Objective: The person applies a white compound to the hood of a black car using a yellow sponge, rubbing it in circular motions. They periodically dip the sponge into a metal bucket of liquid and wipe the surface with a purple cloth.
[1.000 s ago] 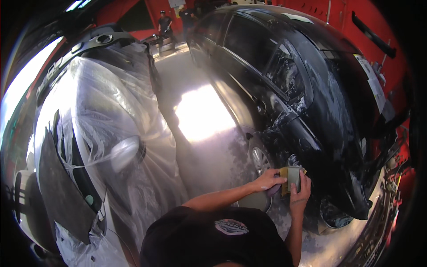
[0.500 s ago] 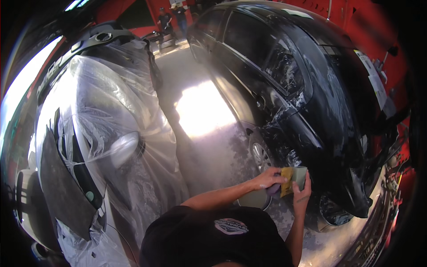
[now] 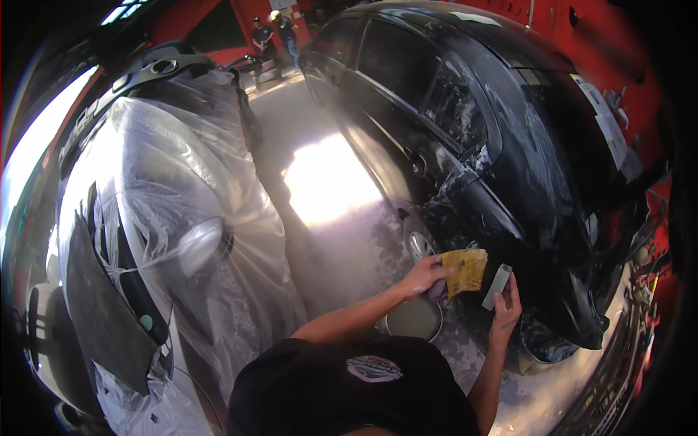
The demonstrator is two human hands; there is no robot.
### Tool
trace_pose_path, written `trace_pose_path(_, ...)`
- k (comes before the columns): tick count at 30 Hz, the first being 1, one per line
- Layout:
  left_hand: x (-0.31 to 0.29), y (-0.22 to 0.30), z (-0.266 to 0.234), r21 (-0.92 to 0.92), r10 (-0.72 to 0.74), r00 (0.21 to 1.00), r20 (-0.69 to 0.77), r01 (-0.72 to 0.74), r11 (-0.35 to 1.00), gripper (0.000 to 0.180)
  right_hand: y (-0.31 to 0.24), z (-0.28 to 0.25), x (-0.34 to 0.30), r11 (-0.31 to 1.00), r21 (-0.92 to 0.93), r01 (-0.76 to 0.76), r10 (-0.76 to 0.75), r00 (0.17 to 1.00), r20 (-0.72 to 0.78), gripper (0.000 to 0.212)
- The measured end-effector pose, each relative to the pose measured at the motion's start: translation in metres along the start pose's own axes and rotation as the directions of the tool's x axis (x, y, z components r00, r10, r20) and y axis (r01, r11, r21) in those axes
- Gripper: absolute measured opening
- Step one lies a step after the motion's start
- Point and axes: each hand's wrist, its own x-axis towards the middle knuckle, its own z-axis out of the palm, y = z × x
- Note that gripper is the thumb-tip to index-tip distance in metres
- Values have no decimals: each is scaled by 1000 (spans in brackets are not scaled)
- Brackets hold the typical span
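My left hand (image 3: 422, 277) pinches a creased yellow sheet of sandpaper (image 3: 466, 272) by its left edge. A purple thing (image 3: 436, 291), perhaps a sponge, shows under the same fingers. In my right hand (image 3: 507, 311) is a narrow grey-green sanding block (image 3: 497, 286), gripped between thumb and fingers and tilted. A small gap parts block and sheet. Both hands are in front of the rear side of a black car (image 3: 509, 218), whose panels carry wet-looking whitish smears. Below my left wrist stands a round bucket (image 3: 440, 325) with greyish contents.
On the left, another car lies under clear plastic sheeting (image 3: 174, 167), with a dark panel (image 3: 109, 305) leaning against it. A concrete aisle (image 3: 320, 254) with a bright sun patch runs between the cars. Two people (image 3: 287, 36) are at the far end, near red walls.
My hands have drawn apart. The sandpaper, earlier against the block, is now separate and spread in my left hand. The block has turned edge-on in my right hand.
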Motion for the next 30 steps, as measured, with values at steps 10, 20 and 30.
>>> trace_pose_path(10, 0, 14, 16, 112, 84, 992, 90, -94, 989, 57, -22, 41, -2, 1000, 15, -9, 6, 983, 184, 65)
trace_pose_path(20, -2, 22, 21, -75, 76, 991, 110, -68, 995, 59, -33, 43, 6, 999, -33, 11, -5, 988, 153, 62)
trace_pose_path(30, 2, 18, 32, -90, 53, 989, 135, -41, 995, 58, -27, 38, 3, 992, -107, 61, -51, 994, 97, 63)
